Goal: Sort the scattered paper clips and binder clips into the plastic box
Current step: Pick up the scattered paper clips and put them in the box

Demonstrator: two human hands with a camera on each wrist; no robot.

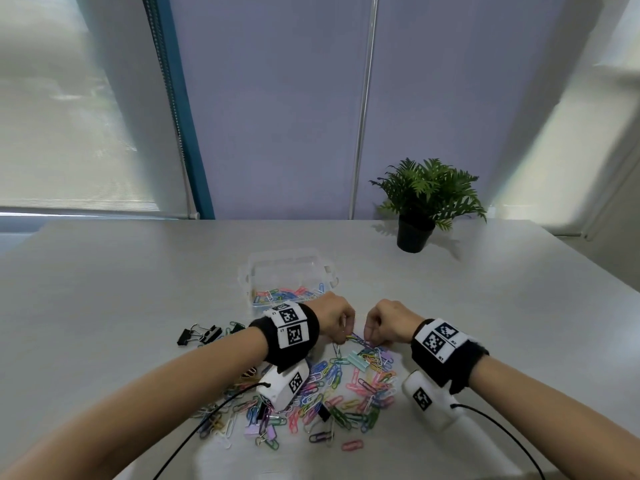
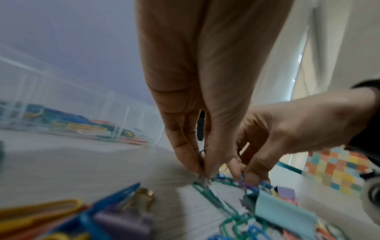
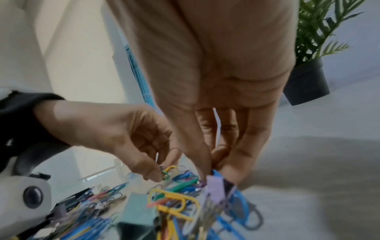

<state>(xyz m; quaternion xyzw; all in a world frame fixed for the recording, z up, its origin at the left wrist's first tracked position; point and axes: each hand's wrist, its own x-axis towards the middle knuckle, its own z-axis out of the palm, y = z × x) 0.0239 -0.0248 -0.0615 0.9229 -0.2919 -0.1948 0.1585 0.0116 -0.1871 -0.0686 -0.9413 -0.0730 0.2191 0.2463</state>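
Dozens of coloured paper clips (image 1: 322,396) and binder clips (image 1: 356,359) litter the near counter (image 1: 121,306), where the left hand (image 1: 334,318) and right hand (image 1: 386,322) each pinch tangled clips from the heap's far edge, just before the plastic box (image 1: 289,271).

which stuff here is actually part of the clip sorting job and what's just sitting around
Part of the job:
- pile of coloured paper clips
- black binder clips
- pastel binder clips
- clear plastic box, some paper clips already inside
- left hand and right hand, both pinching clips at the pile's far edge

Just lying about:
- potted plant
- table
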